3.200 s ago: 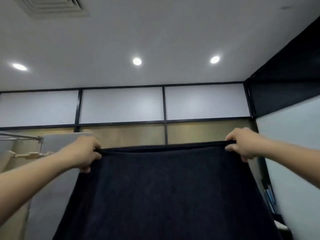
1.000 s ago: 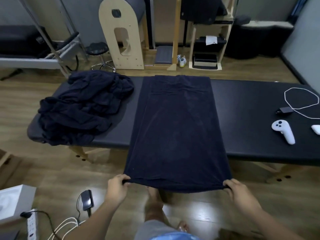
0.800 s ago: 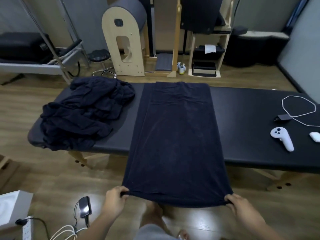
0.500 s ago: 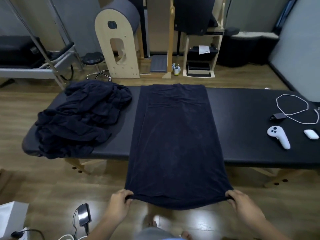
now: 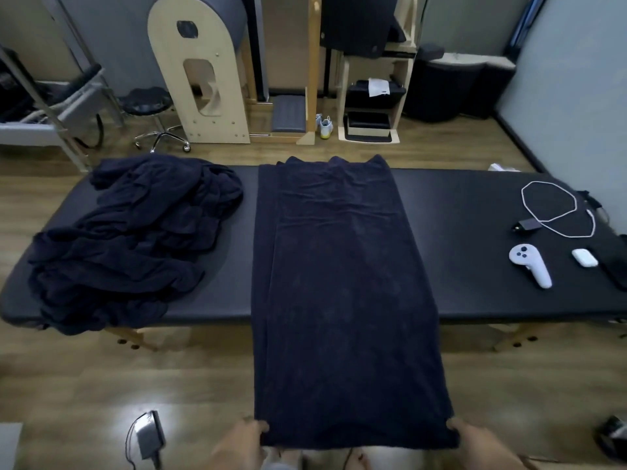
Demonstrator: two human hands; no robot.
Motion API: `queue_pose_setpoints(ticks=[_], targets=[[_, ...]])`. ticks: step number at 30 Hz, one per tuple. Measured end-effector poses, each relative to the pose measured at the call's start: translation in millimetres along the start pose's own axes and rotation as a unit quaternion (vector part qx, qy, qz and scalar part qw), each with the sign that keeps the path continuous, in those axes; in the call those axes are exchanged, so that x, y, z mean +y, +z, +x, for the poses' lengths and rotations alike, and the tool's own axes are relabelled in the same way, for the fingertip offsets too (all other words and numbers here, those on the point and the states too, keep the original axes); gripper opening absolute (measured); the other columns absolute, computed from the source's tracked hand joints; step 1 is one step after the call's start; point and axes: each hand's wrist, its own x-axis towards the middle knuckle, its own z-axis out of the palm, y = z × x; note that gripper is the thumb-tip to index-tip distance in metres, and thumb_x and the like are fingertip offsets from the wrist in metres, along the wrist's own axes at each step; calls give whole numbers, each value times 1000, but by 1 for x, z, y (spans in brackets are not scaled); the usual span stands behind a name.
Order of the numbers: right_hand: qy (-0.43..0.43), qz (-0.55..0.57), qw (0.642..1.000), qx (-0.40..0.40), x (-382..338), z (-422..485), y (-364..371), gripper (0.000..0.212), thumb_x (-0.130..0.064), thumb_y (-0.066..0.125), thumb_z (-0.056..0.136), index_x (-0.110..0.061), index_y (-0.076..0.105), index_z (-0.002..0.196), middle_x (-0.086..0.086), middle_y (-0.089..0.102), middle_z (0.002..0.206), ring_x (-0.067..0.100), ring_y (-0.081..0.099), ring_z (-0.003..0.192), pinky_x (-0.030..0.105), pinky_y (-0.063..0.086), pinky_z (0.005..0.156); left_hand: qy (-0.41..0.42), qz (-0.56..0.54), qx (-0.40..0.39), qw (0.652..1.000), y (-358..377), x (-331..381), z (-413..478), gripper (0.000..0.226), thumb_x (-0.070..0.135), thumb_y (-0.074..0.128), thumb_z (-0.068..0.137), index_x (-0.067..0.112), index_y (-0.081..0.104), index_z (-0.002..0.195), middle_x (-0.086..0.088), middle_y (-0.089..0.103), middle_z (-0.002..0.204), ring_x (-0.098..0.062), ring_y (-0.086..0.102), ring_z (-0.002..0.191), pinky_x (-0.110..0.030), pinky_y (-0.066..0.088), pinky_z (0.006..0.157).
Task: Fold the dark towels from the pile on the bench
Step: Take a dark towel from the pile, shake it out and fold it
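Note:
A long dark towel [image 5: 342,293] lies stretched across the black bench [image 5: 475,266], its far end rumpled at the bench's back edge and its near end hanging out over the floor. My left hand [image 5: 237,442] pinches the near left corner. My right hand [image 5: 475,442] pinches the near right corner. Both hands are at the bottom of the view, well in front of the bench. A heap of crumpled dark towels [image 5: 135,245] sits on the left end of the bench.
On the bench's right end lie a white controller [image 5: 531,269], a small white case [image 5: 584,257] and a white cable loop [image 5: 549,205]. A charger with cable [image 5: 147,435] lies on the wooden floor at my left. Wooden exercise equipment [image 5: 203,72] and a stool [image 5: 152,106] stand behind.
The towel went from held up in the air to laid across the bench. In the last second my hands drew the near edge back toward me, and the far end wrinkled.

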Motion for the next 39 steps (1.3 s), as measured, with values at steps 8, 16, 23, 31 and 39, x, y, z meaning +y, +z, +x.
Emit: queue_pose_setpoints(ticks=[8, 16, 23, 31, 39], targets=[[-75, -29, 997, 2, -72, -7, -26, 52, -22, 51, 97, -24, 39, 147, 5, 48, 147, 17, 46, 135, 15, 29, 105, 0, -48, 32, 998, -76, -1, 47, 42, 27, 55, 95, 17, 59, 135, -2, 62, 138, -19, 56, 130, -22, 41, 101], [-162, -44, 985, 38, -155, 42, -96, 47, -23, 57, 96, -22, 48, 142, 2, 50, 143, 18, 47, 132, 22, 31, 109, 9, -110, 95, 989, -147, 38, 105, 36, 22, 65, 92, 12, 65, 126, -6, 70, 123, -21, 63, 118, -26, 45, 99], [-213, -35, 976, 27, -206, 138, -165, 44, -27, 54, 99, -26, 45, 142, 1, 46, 144, 19, 47, 129, 27, 40, 106, -41, -170, 99, 980, -183, 83, 170, 53, 27, 61, 97, 13, 45, 146, -6, 54, 143, -24, 52, 130, -33, 43, 108], [-252, -36, 967, -25, -256, 244, -220, 44, -27, 55, 99, -24, 46, 142, 3, 46, 144, 19, 44, 131, 26, 36, 106, -179, -263, 129, 939, -212, 122, 239, 74, 30, 67, 92, 11, 29, 153, -10, 39, 150, -30, 41, 137, -44, 38, 114], [-229, 28, 973, -20, -309, 314, -243, 38, -27, 56, 98, -24, 53, 135, -1, 50, 125, 14, 54, 111, 28, 47, 93, -162, -400, 142, 891, -278, 147, 331, 37, 23, 70, 91, 21, 53, 124, 6, 62, 119, -15, 61, 106, -28, 50, 91]])
